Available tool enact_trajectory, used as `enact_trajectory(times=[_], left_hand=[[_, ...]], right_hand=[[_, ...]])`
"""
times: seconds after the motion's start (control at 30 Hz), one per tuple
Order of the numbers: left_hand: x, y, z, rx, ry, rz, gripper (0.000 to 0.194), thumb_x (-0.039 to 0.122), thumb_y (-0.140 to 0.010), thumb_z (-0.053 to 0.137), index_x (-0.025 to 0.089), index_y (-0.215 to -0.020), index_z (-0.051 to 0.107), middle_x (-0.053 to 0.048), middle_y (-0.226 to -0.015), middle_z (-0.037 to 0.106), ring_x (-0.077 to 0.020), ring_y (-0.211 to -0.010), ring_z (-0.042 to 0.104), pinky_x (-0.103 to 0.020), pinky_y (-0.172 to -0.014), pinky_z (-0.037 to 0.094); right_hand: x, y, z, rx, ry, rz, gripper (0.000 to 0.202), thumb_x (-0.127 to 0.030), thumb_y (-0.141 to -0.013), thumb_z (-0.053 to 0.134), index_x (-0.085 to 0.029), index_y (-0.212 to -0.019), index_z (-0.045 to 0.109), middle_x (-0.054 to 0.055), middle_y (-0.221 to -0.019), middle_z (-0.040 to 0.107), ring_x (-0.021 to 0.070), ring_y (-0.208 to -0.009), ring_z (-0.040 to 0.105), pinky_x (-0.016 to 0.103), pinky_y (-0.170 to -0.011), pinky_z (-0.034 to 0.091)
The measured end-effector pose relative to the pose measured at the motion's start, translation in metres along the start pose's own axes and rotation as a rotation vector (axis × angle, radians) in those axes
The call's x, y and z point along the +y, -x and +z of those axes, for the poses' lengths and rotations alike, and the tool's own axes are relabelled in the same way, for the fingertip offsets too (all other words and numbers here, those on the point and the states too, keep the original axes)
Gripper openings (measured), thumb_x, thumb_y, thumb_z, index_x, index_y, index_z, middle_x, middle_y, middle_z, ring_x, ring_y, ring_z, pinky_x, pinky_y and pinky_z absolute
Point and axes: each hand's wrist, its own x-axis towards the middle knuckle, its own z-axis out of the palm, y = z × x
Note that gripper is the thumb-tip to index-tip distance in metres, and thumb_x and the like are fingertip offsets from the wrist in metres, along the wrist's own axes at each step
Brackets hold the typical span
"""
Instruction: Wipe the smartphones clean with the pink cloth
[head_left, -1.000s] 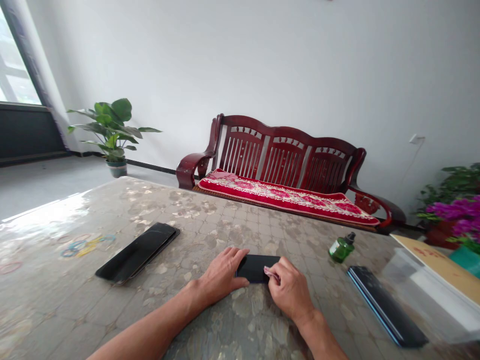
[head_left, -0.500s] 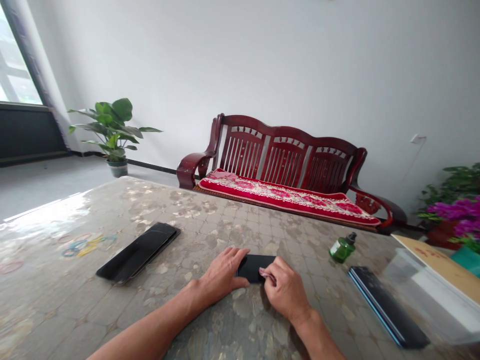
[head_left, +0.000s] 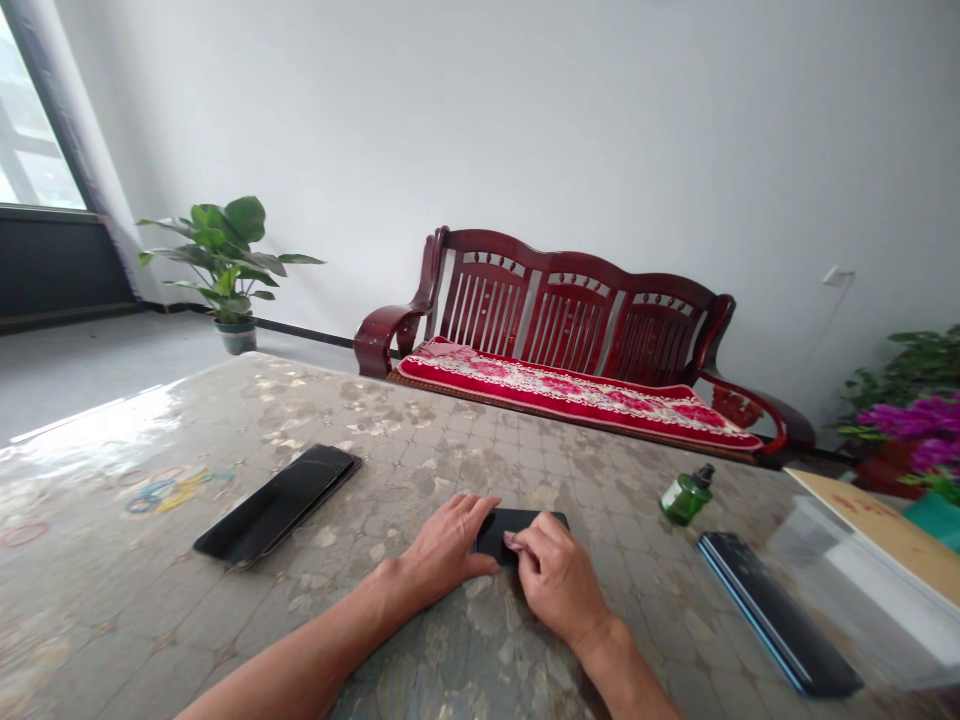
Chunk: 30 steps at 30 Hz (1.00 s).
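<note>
A dark smartphone (head_left: 495, 541) lies flat and crosswise on the table in front of me. My left hand (head_left: 450, 545) grips its left end, fingers along the far edge and thumb by the near edge. Bunched over the right part of the screen is my right hand (head_left: 559, 575), its fingers closed on a small pinkish cloth (head_left: 513, 541) that touches the glass. Most of the cloth is hidden inside the fingers, and the hand covers much of the phone's right half.
Stacked dark phones (head_left: 277, 505) lie to the left, near coloured rubber bands (head_left: 176, 490). On the right are a green spray bottle (head_left: 686, 496), more stacked phones (head_left: 776, 612) and a clear plastic box (head_left: 847, 590). A wooden bench (head_left: 570, 300) stands beyond the patterned table (head_left: 420, 430).
My right hand has slid a little to the left across the screen with the cloth, uncovering the phone's far right corner. My left hand stays in place.
</note>
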Motion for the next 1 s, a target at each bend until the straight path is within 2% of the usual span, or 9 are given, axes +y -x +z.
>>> enact_trajectory(times=[0.13,0.2,0.4,0.47,0.63,0.73,0.8,1.0], left_hand=[[0.001,0.001,-0.002,-0.018,-0.018,-0.008,0.067,0.027,-0.075,0.079,0.023,-0.133,0.045,-0.007,-0.121,0.060,-0.0266,-0.115,0.053,-0.035,-0.099,0.041],[0.001,0.001,-0.003,-0.013,-0.029,0.009,0.067,0.028,-0.075,0.080,0.022,-0.132,0.045,-0.007,-0.121,0.060,-0.0267,-0.114,0.053,-0.035,-0.098,0.041],[0.007,0.001,-0.009,-0.058,-0.049,0.029,0.055,0.028,-0.081,0.076,0.021,-0.127,0.047,-0.006,-0.118,0.062,-0.0259,-0.112,0.056,-0.034,-0.096,0.043],[0.011,0.002,-0.013,-0.072,-0.055,0.024,0.052,0.027,-0.082,0.075,0.021,-0.126,0.048,-0.007,-0.118,0.062,-0.0254,-0.112,0.056,-0.033,-0.095,0.043],[0.017,0.002,-0.019,-0.099,-0.066,0.020,0.055,0.028,-0.081,0.077,0.021,-0.127,0.048,-0.007,-0.120,0.062,-0.0259,-0.112,0.056,-0.033,-0.096,0.043],[0.018,0.002,-0.018,-0.095,-0.068,0.020,0.056,0.028,-0.081,0.076,0.022,-0.128,0.047,-0.007,-0.122,0.062,-0.0262,-0.113,0.056,-0.034,-0.096,0.043],[0.018,0.002,-0.018,-0.095,-0.070,0.021,0.054,0.028,-0.082,0.075,0.023,-0.128,0.046,-0.007,-0.122,0.062,-0.0262,-0.112,0.056,-0.035,-0.096,0.043],[0.023,0.002,-0.022,-0.117,-0.131,0.042,0.044,0.027,-0.085,0.072,0.023,-0.121,0.049,-0.006,-0.116,0.064,-0.0254,-0.108,0.058,-0.034,-0.092,0.045]], right_hand=[[0.024,0.001,-0.008,0.075,0.106,0.151,0.022,-0.008,-0.086,0.049,-0.020,-0.078,0.065,0.003,-0.081,0.059,0.0154,-0.077,0.059,0.025,-0.071,0.043],[0.028,0.001,-0.007,0.097,0.112,0.163,0.022,-0.009,-0.088,0.048,-0.020,-0.082,0.066,0.004,-0.082,0.060,0.0161,-0.079,0.060,0.025,-0.073,0.043],[0.003,-0.003,0.005,0.025,-0.033,-0.046,0.027,-0.008,-0.091,0.047,-0.023,-0.092,0.069,0.003,-0.085,0.060,0.0156,-0.083,0.059,0.024,-0.076,0.045],[0.000,-0.004,0.006,0.011,-0.023,-0.050,0.026,-0.007,-0.091,0.048,-0.023,-0.091,0.069,0.003,-0.084,0.060,0.0159,-0.084,0.058,0.024,-0.077,0.044],[0.026,-0.006,-0.002,0.060,0.110,0.138,0.024,-0.010,-0.091,0.049,-0.021,-0.084,0.069,0.003,-0.083,0.060,0.0163,-0.080,0.060,0.024,-0.074,0.044],[0.039,-0.007,-0.005,0.096,0.150,0.178,0.023,-0.013,-0.092,0.049,-0.021,-0.083,0.068,0.004,-0.082,0.060,0.0170,-0.080,0.060,0.025,-0.073,0.044],[0.037,-0.007,-0.003,0.098,0.124,0.156,0.023,-0.014,-0.092,0.048,-0.021,-0.083,0.068,0.004,-0.082,0.060,0.0166,-0.079,0.060,0.025,-0.073,0.044],[0.011,-0.006,0.005,0.023,0.021,0.016,0.024,-0.009,-0.090,0.049,-0.023,-0.086,0.068,0.002,-0.082,0.060,0.0152,-0.080,0.060,0.023,-0.074,0.044]])
